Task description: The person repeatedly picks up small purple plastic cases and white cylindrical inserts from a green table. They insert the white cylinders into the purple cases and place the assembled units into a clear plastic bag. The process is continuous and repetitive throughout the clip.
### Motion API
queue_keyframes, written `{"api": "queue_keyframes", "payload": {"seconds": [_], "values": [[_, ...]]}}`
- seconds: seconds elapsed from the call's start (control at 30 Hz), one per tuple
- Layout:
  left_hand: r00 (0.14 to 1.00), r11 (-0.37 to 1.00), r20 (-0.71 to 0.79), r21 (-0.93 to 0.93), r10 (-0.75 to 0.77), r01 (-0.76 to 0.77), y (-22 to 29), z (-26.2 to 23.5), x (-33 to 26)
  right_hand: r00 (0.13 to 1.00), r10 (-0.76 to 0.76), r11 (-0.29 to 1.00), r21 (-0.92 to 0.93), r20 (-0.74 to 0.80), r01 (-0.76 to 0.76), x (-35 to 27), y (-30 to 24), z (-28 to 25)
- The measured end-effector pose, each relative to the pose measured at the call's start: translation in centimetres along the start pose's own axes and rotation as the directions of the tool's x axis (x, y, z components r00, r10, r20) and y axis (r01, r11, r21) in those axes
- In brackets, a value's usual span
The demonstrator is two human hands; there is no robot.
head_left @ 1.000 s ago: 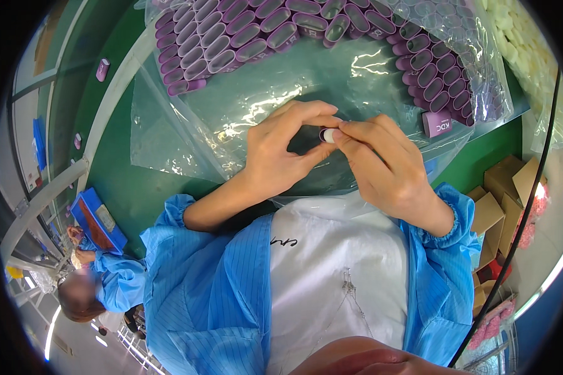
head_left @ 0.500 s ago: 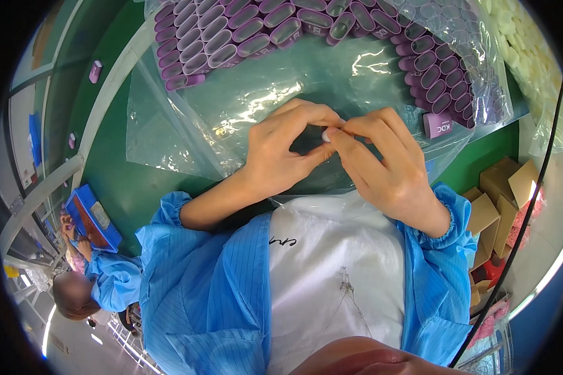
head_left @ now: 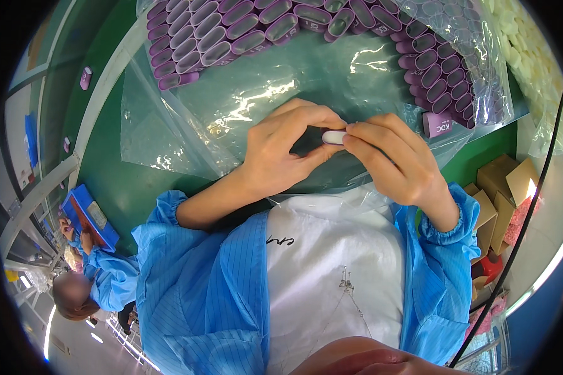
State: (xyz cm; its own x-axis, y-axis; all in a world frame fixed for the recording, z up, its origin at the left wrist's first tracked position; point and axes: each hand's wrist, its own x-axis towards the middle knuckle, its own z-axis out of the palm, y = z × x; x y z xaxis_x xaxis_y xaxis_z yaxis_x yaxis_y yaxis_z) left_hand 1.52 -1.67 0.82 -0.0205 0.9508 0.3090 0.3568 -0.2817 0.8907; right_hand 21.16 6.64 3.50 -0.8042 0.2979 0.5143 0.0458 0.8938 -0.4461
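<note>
Pinching a small oval purple shell with a white face point(head_left: 334, 137), a worker's bare left hand point(head_left: 276, 145) keeps thumb and forefinger narrowly parted around it, while the right hand point(head_left: 394, 156) rests bunched fingertips on its right end. Those fingertips hide that end; upright purple oval tubes point(head_left: 249, 42) are cut off above. The shell lies between both hands' fingertips, over the near half of a clear plastic sheet point(head_left: 244, 97).

Near centre, left hand point(head_left: 275, 139) and right hand point(head_left: 399, 161) grip a white-topped purple case point(head_left: 334, 137)! Purple shells point(head_left: 313, 26) crowd eleven to one o'clock, cardboard boxes point(head_left: 494, 181) at three.
</note>
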Motion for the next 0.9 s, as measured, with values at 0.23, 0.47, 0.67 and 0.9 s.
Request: {"api": "queue_keyframes", "payload": {"seconds": [0.23, 0.47, 0.67, 0.9], "values": [[0.997, 0.999, 0.068, 0.031, 0.043, -0.045, -0.3, -0.6, -0.1, 0.994, -0.105, 0.992, -0.065, 0.007, 0.105, -0.6, 0.4, 0.4], [0.997, 0.999, 0.069, 0.037, 0.023, -0.025, -0.1, -0.8, -0.4, 1.0, -0.029, 0.999, -0.024, -0.009, 0.029, -0.7, 0.0, 0.6], [0.992, 0.955, -0.009, 0.271, 0.128, -0.121, 2.1, -6.2, 1.6, 0.948, 0.144, 0.987, -0.026, -0.285, -0.158, -1.7, 1.4, -3.3], [0.964, 0.661, -0.054, 0.718, -0.26, 0.218, -4.9, -32.6, 6.6, 0.658, 0.503, 0.569, -0.359, -0.56, -0.74, -4.2, 11.7, -13.6]]}}
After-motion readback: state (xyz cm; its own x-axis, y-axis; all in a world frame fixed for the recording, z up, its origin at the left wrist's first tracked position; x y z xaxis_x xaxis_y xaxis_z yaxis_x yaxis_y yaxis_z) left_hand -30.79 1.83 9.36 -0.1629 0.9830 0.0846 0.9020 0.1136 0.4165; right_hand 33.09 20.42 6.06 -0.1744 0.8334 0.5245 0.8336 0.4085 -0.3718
